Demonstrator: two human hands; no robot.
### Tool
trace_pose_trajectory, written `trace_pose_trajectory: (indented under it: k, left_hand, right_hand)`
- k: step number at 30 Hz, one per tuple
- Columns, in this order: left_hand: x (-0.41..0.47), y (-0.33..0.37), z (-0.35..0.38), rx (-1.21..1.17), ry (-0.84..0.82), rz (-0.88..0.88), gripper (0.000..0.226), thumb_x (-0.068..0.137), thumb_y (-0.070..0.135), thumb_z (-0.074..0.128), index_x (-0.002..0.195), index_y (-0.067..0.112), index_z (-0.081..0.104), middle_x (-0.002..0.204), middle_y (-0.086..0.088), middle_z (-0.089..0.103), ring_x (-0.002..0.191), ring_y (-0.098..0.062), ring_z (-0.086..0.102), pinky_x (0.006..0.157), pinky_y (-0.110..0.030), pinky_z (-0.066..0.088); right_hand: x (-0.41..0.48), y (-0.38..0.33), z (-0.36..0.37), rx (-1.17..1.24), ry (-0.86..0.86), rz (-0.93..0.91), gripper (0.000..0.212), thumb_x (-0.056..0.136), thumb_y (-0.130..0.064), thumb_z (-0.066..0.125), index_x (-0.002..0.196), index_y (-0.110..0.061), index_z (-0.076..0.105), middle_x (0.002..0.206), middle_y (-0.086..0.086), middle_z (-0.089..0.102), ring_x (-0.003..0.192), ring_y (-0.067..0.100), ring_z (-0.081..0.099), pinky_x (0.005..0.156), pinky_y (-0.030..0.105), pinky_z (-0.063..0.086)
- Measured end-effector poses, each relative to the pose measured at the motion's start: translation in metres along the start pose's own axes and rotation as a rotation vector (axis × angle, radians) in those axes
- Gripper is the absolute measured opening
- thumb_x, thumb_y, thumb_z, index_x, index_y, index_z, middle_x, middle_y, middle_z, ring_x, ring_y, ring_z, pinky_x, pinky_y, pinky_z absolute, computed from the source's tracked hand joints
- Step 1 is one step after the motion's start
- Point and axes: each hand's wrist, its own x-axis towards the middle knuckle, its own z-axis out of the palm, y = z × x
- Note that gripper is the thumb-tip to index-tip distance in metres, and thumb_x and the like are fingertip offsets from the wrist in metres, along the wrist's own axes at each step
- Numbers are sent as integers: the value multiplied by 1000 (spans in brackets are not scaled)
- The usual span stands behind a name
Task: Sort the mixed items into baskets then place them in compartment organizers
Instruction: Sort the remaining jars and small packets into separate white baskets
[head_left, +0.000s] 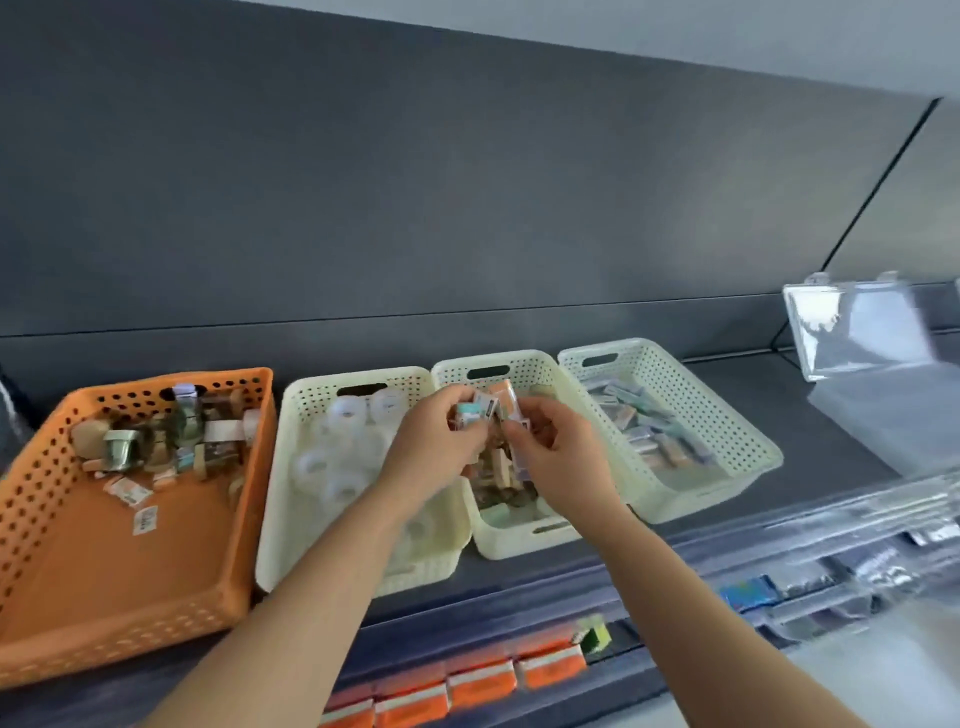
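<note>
While both hands, left (436, 441) and right (550, 452), clutch small boxes (491, 408) in curled fingers, we hover over the twelve-o'clock basket (519, 540) to sort them

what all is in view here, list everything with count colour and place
orange basket: one, orange, far left on the shelf, mixed small items piled at its back
tape basket: one, cream, second from left, holds clear tape rolls, count unclear
middle basket: one, cream, under the hands, small boxes inside, count unclear
right basket: one, cream, rightmost, packed with small boxes
small boxes: a handful, teal, white and orange, held in the fingers above the middle basket
clear organizers: at least two, transparent, right side, blurred
orange packs: about four, orange, lower shelf at bottom
left hand: one, gripping boxes
right hand: one, gripping boxes
</note>
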Motion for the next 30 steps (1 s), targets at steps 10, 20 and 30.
trace_pose_trajectory:
  k: [10, 20, 30]
  left_hand:
    - [13, 56, 141, 178, -68, 152, 28, 88, 25, 66, 117, 25, 67, 95, 6, 67, 65, 0, 59, 48, -9, 40]
    - [69, 65, 219, 650, -281, 251, 25, 90, 23, 61, 115, 26, 63, 106, 4, 67, 91, -17, 62, 70, -31, 50]
    - [88, 52, 240, 1111, -621, 296, 24, 83, 39, 69, 91, 18, 60, 90, -2, 59, 75, -21, 50, 65, -31, 38]
  right_hand:
    - [2, 82, -126, -104, 66, 72, 12, 88, -31, 63, 98, -24, 64, 75, -9, 64, 66, 19, 65, 66, 34, 52]
    - [46, 150, -176, -491, -29, 193, 21, 86, -38, 62, 103, -26, 66, 89, -6, 66, 78, 16, 60, 67, 29, 49]
    - [80, 184, -169, -881, -503, 232, 33, 80, -42, 70, 107, -24, 66, 102, -5, 65, 91, 16, 59, 78, 30, 53]
